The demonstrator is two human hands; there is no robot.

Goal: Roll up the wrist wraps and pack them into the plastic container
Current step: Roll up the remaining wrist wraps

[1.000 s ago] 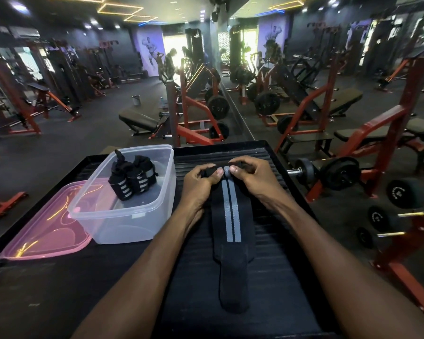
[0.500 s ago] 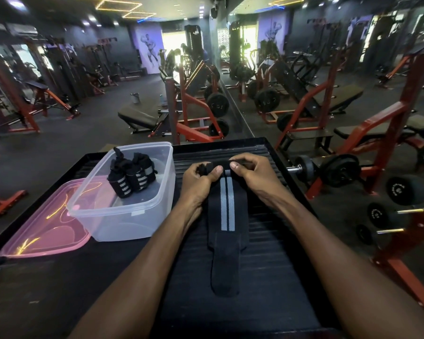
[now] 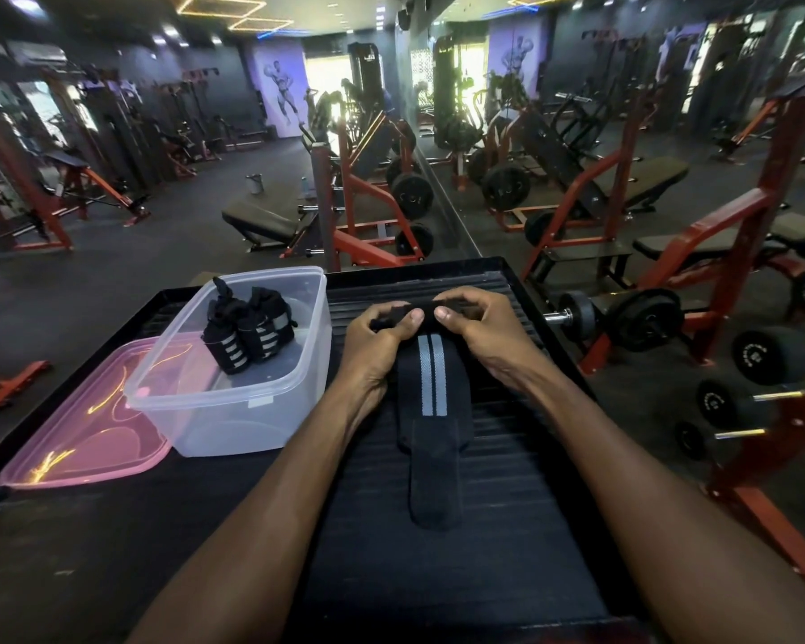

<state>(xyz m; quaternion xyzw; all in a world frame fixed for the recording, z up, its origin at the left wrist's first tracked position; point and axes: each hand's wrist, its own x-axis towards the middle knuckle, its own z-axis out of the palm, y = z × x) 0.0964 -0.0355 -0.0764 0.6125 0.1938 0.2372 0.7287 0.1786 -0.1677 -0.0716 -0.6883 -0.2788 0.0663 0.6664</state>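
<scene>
I see both hands at the far end of a black wrist wrap with two grey stripes (image 3: 433, 388), which lies lengthwise on the ribbed black rubber mat (image 3: 507, 481). The left hand (image 3: 382, 339) and right hand (image 3: 479, 325) each curl over the rolled far end, thumbs pressed on top, nearly touching each other. The unrolled part runs toward me, narrowing to a plain black rounded tab; that near end lies flat and free.

Edges: the mat sits in a black raised-rim tray table (image 3: 521, 281); its far rim is just beyond the knuckles, its right rim near the right wrist. Open mat shows on either side of the strap and below its tab.

Left of the left hand stands a clear rectangular plastic container (image 3: 233, 411), lid off, walls translucent. Inside, toward the far left corner, rolled black wraps with grey stripes (image 3: 247, 334) stand together. A pink translucent plastic lid (image 3: 80, 439) lies flat, touching the container's left side.
</scene>
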